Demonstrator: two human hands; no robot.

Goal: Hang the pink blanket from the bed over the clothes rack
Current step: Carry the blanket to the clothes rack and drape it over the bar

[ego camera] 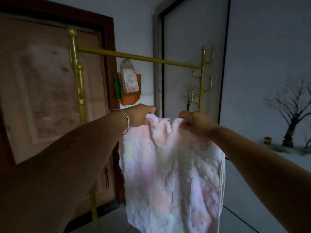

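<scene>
Your left hand [140, 116] and right hand [196, 123] each grip the pink blanket [171, 174] tight, below the gold rack [139, 58].

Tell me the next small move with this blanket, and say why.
Probably lift both hands up and forward to carry the top edge over the gold bar. The left hand and right hand each pinch the pink blanket at its top edge, which sits well below the bar, and the bar looks bare.
</scene>
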